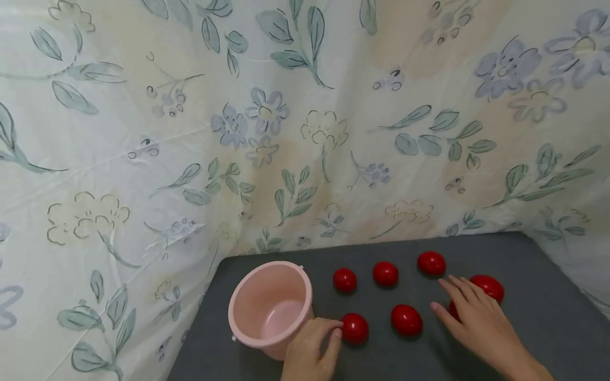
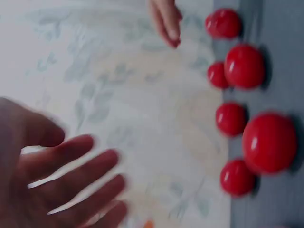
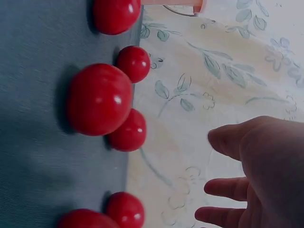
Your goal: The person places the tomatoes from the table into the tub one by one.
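Note:
My left hand is beside a pink bucket, its fingertips right at a glossy red ball in the head view. Spread, slightly bent fingers with nothing between them show on this hand in the left wrist view. Over on the right, my right hand hovers above the table, fingers extended and thumb apart. It partly covers one red ball, while another red ball shows just beyond its fingers. Between the hands lies a red ball. The bucket's visible inside holds nothing.
Farther back on the dark grey table sit three more red balls, the left one, the middle one and the right one. A floral cloth hangs behind the table and along its sides.

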